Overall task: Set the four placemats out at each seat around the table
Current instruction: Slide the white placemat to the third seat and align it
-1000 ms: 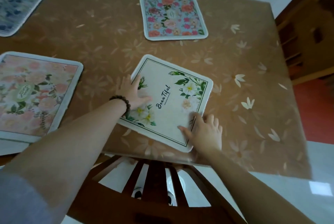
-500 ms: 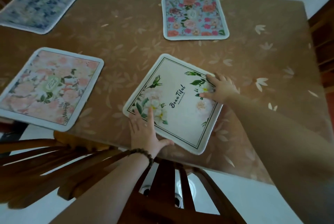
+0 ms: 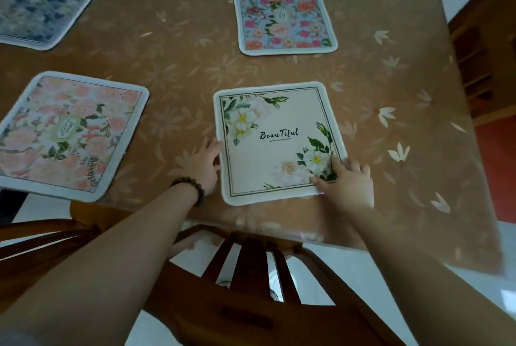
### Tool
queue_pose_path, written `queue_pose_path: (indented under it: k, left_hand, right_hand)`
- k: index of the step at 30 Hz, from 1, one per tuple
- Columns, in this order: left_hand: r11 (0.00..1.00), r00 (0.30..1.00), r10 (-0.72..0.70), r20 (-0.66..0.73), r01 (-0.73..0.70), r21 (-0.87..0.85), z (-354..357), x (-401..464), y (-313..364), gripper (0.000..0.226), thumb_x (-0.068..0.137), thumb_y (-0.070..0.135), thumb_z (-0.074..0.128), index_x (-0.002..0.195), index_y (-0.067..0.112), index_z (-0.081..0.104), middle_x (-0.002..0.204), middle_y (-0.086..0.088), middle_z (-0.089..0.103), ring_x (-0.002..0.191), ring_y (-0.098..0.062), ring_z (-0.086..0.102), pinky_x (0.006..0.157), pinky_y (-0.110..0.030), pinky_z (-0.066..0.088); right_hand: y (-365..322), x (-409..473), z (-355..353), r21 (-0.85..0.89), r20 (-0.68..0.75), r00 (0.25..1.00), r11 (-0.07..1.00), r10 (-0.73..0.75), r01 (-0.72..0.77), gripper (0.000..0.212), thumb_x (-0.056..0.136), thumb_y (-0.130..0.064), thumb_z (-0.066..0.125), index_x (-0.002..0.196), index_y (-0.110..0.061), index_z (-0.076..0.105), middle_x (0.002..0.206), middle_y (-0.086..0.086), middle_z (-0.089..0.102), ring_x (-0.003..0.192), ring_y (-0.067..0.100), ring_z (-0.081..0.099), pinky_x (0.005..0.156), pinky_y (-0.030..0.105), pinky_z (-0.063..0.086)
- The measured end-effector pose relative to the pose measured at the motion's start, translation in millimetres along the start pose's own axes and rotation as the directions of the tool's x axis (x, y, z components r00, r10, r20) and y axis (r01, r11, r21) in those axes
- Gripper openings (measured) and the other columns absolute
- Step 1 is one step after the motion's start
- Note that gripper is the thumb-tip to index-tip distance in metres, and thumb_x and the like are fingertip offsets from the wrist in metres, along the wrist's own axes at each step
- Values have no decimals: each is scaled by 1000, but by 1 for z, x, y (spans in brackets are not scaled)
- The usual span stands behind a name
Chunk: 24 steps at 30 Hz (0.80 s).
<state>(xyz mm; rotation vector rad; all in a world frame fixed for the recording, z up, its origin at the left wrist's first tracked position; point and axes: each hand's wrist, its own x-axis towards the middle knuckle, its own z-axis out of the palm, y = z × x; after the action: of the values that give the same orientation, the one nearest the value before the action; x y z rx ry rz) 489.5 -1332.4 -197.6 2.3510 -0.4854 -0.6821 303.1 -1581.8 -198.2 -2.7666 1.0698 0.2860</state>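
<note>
Chair back [image 3: 251, 276] just below cream mat [image 3: 276, 140], at near edge of brown flowered surface [image 3: 181, 47]. Pink mat [image 3: 64, 133] left of cream mat, blue-rose mat [image 3: 284, 20] beyond it, dark blue mat [image 3: 39, 9] far left. Cream mat lies flat, nearly square to near edge, print reads "BeauTiful", upright to viewer. Left hand [image 3: 203, 162], fingers spread, presses its left edge; beaded bracelet [image 3: 190, 186] on wrist. Right hand [image 3: 349, 178], fingers spread, flat on its near right corner.

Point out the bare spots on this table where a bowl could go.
Free: the middle strip between the pink placemat and the cream placemat; the stretch between the dark blue placemat and the blue floral placemat; the table right of the cream one. Crowded: the cream placemat's near corners, under the left hand and right hand.
</note>
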Motion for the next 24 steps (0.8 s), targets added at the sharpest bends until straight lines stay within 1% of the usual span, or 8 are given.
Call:
queue_pose_path:
  k: [3,5,8,10,13,15,19,24]
  left_hand:
    - [982,996,65,67,-76,176,-17,13,-1,53,98,8,39,147,19,23,158,-3,6,144,-23,-1,116,-44,9]
    - [975,994,78,75,-92,201,-23,16,-2,57,98,23,41,149,15,16,158,-7,4,144,-22,-1,116,-45,11]
    - [985,998,39,56,-48,164,-24,3,-9,89,86,51,56,149,18,4,158,-6,-1,144,-20,-3,115,-46,11]
    - [982,997,10,76,-24,185,-22,-10,-16,114,69,66,65,148,25,-7,157,-4,-10,143,-18,-11,114,-47,6]
    - [963,993,41,112,-69,260,-15,-25,-24,139,45,78,68,148,25,-10,158,-4,-7,143,-21,-8,116,-46,6]
    - [952,989,75,125,-109,286,-10,-29,-28,143,40,76,72,148,27,-9,158,-3,-6,144,-22,-6,116,-47,8]
    - [931,983,97,155,-145,336,-15,-30,-30,137,49,58,83,147,31,-10,157,-5,-8,144,-21,-8,116,-44,6]
    - [917,972,96,212,-170,362,-13,-40,-30,135,54,56,82,146,33,-13,157,-4,-11,143,-18,-10,115,-43,1]
  right_hand:
    - [-14,-35,8,51,-27,999,998,-38,39,73,82,-65,48,142,-27,34,140,11,41,113,32,36,95,40,37]
    - [-20,-51,12,59,-37,995,994,-89,91,71,82,-65,48,141,-28,36,138,10,43,112,30,37,95,38,36]
    - [-23,-58,9,223,-44,997,972,-61,69,91,74,-71,54,145,-22,26,139,12,37,118,31,34,101,42,35]
    - [-22,-55,7,341,-17,998,938,-66,67,110,67,-76,57,149,-19,13,152,15,19,135,34,18,113,47,20]
    - [-26,-50,9,309,70,989,946,-130,102,127,59,-81,57,149,-20,-8,158,16,-5,144,29,-11,117,45,-2]
    - [-30,-50,12,279,102,983,953,-153,119,128,60,-78,61,148,-22,-13,157,17,-10,143,28,-17,117,46,-4]
    - [-33,-57,18,309,90,988,947,-124,90,123,65,-68,68,149,-26,-11,157,16,-10,143,28,-15,117,43,-5]
    - [-29,-75,22,330,119,990,943,-76,33,120,66,-61,73,149,-28,-8,158,12,-9,144,27,-13,118,43,1]
